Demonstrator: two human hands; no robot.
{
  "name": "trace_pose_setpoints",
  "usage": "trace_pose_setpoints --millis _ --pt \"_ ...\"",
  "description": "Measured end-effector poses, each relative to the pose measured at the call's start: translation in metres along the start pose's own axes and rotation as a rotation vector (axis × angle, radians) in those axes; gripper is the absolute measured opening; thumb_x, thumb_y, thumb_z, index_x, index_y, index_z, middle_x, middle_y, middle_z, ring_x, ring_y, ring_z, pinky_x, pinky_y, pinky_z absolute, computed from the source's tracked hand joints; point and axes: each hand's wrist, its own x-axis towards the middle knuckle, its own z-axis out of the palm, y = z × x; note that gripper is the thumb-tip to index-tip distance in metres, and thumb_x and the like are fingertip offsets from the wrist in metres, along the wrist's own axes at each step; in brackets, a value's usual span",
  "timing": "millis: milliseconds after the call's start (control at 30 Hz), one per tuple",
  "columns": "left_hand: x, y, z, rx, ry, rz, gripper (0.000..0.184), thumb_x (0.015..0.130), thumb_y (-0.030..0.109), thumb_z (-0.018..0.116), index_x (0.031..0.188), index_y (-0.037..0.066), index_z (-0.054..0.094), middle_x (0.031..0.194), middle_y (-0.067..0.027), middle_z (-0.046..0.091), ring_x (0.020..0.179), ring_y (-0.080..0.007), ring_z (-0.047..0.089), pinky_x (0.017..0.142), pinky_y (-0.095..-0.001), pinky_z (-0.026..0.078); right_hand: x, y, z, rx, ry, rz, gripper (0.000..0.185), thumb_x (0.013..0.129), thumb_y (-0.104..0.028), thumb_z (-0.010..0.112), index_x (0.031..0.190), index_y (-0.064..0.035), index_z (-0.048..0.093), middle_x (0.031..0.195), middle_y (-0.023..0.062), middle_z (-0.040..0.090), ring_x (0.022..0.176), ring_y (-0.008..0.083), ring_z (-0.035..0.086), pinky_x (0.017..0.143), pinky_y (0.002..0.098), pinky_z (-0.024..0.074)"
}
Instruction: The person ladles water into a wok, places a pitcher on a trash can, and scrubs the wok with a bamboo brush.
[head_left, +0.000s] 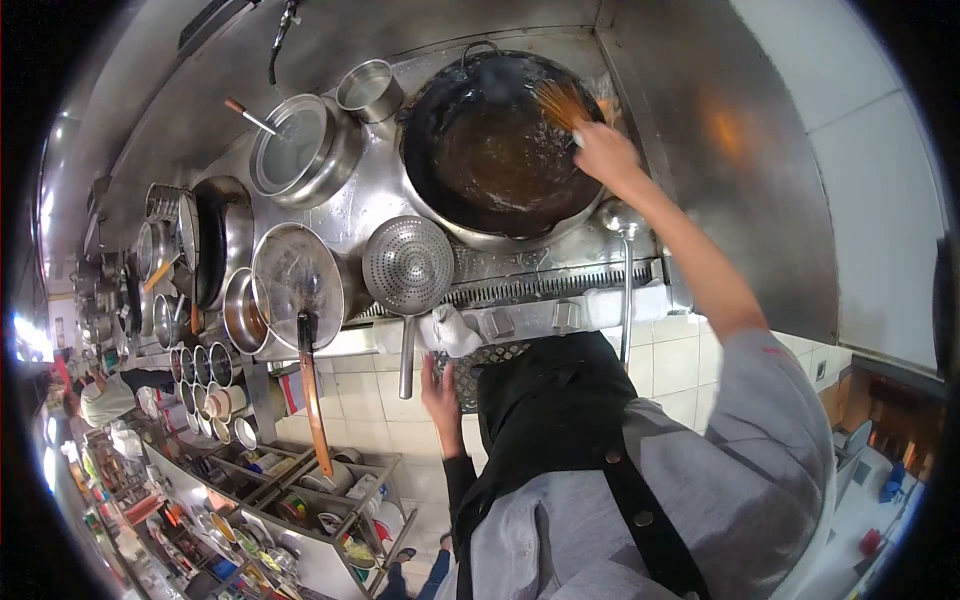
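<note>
My right hand (606, 157) is wrapped round a bamboo wok brush (562, 104), its bristles spread against the upper right inside of a large dark wok (470, 190). Brownish liquid wets the bottom of the wok. Lower down, my left hand (440, 398) hangs by the front of the stove with its fingers stretched out, holding nothing. Just above it a crumpled white cloth (455, 330) lies on the stove's front edge, beside the handle of a perforated strainer (408, 265). A steel ladle (621, 217) rests to the right of the wok, its handle pointing toward me.
Left of the wok stand a steel pot (345, 165) with a utensil in it and a small steel pot (370, 88). A wooden-handled mesh strainer (298, 280) juts over the edge. A metal wall (730, 140) closes the right side. Shelving (290, 490) and people are at lower left.
</note>
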Motion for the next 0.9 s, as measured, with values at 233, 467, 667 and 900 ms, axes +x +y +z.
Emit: trace_pose_setpoints --millis 233,467,667,900 --pt "0.112 -0.086 0.050 0.505 -0.051 0.134 0.068 0.067 0.031 0.087 0.113 -0.011 0.059 0.111 -0.0241 0.065 0.103 -0.0322 0.063 0.090 -0.0401 0.048 0.035 -0.140 0.118 1.135 0.060 0.408 0.045 0.063 -0.024 0.082 0.101 -0.0064 0.064 0.090 0.0173 0.070 0.088 0.0342 0.068 0.079 0.0409 0.0528" --pt "0.080 0.058 0.024 -0.621 -0.269 -0.493 0.042 0.087 0.018 0.069 0.120 -0.005 0.057 0.110 -0.0152 0.065 0.095 -0.0260 0.066 0.081 -0.0380 0.055 -0.067 -0.030 0.013 0.767 -0.447 0.009 0.038 0.073 -0.026 0.077 0.106 -0.0084 0.067 0.090 0.0073 0.068 0.076 0.0170 0.065 0.067 0.0333 0.0520" --pt "0.102 0.123 0.072 -0.849 -0.483 -0.659 0.040 0.091 0.021 0.058 0.126 0.002 0.050 0.108 -0.0140 0.062 0.097 -0.0272 0.062 0.075 -0.0458 0.055 -0.096 0.057 -0.117 -0.107 -0.130 0.020 0.047 0.079 -0.020 0.070 0.124 -0.0129 0.060 0.103 0.0215 0.065 0.081 0.0377 0.068 0.076 0.0445 0.0549" --pt "0.142 0.139 0.175 -0.543 -0.734 -0.767 0.045 0.101 0.050 0.033 0.115 0.013 0.055 0.105 -0.0103 0.063 0.096 -0.0309 0.062 0.075 -0.0498 0.054 -0.132 -0.002 -0.116 0.100 0.393 0.211 0.050 0.083 -0.022 0.067 0.131 -0.0208 0.056 0.088 0.0283 0.063 0.075 0.0447 0.066 0.066 0.0501 0.0542"
